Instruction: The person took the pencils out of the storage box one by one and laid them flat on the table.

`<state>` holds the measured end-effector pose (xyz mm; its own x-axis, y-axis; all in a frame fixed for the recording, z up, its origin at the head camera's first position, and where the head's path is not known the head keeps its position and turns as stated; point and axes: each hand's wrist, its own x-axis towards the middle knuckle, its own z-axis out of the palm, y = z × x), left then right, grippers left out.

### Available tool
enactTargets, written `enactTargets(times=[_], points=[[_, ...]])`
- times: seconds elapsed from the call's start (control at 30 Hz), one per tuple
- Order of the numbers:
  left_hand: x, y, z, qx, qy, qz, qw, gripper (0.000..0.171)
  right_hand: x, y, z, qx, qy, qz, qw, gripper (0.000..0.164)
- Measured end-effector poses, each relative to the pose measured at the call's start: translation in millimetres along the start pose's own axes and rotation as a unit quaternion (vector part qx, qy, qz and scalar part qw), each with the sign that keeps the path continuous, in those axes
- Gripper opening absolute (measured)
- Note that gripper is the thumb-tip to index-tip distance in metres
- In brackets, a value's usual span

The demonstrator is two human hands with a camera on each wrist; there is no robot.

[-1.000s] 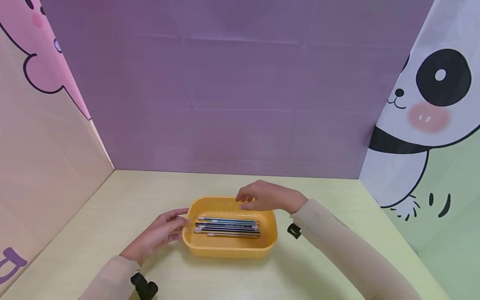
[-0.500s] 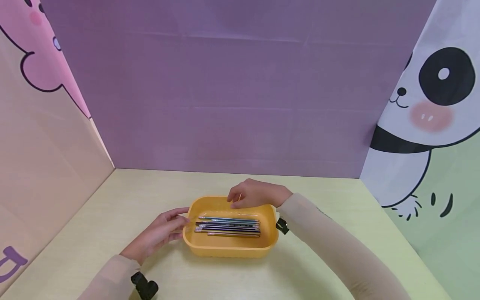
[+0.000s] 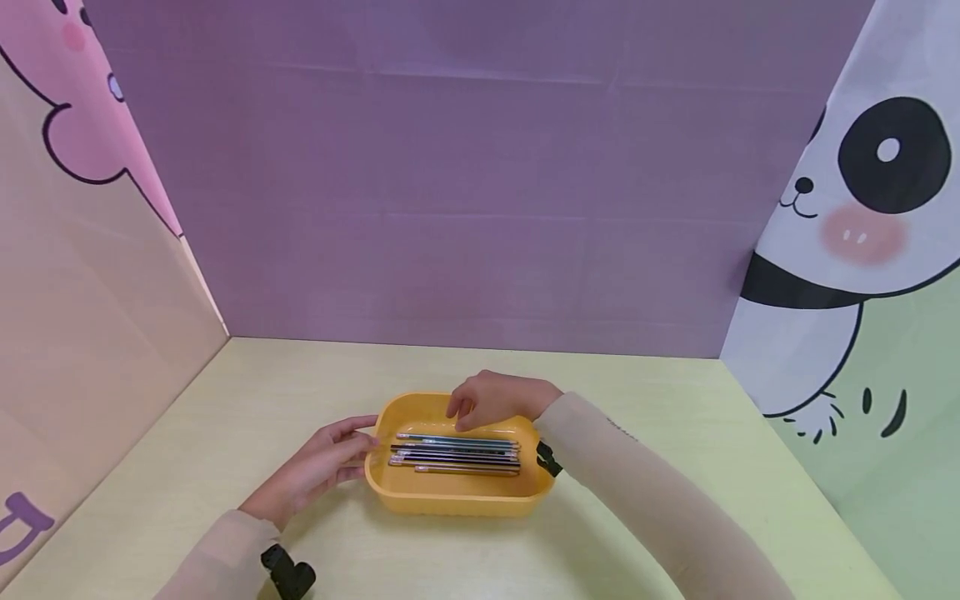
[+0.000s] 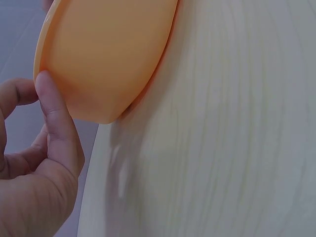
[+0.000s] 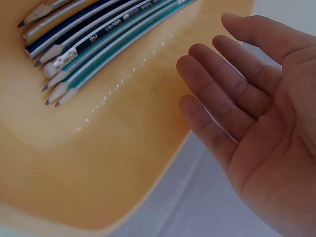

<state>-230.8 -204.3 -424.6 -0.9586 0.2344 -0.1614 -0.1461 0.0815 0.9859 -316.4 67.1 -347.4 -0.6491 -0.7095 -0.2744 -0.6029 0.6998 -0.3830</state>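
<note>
A yellow plastic basin (image 3: pixel 459 505) stands on the table, with several pencils (image 3: pixel 453 457) lying side by side along its length. At the basin's left end my left hand (image 3: pixel 318 462) pinches the rim; in the left wrist view the thumb and a finger of this hand (image 4: pixel 49 153) meet at the edge of the basin (image 4: pixel 111 54). Over the basin's back wall hovers my right hand (image 3: pixel 498 398), fingers loosely bent and holding nothing. In the right wrist view that hand (image 5: pixel 252 108) is beside the pencils (image 5: pixel 98 44), some striped teal, dark blue or yellow, apart from them.
Pale wood-patterned table (image 3: pixel 300 375) surrounds the basin. A purple backdrop (image 3: pixel 480 208) rises behind, with cartoon-printed panels at left and right (image 3: pixel 825 333). Black wrist cameras sit on the left forearm (image 3: pixel 288 573) and right forearm (image 3: pixel 549 460).
My right hand has moved left along the basin's back wall, then lowered slightly toward the pencils. The left hand, basin and pencils have stayed in place.
</note>
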Motion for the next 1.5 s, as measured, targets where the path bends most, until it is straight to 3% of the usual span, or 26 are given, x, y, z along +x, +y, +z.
enactTargets(times=[0.9,1.5], points=[[1.2,-2.8,-2.7,-0.005,-0.007,0.012,0.9999,0.063,16.6,-4.9,24.6,-0.030,-0.025,0.011,0.999,0.031],[1.3,-0.9,-1.6,-0.004,0.003,0.007,1.0000,0.061,20.1,-4.9,33.1,-0.062,-0.006,0.001,0.998,0.029]])
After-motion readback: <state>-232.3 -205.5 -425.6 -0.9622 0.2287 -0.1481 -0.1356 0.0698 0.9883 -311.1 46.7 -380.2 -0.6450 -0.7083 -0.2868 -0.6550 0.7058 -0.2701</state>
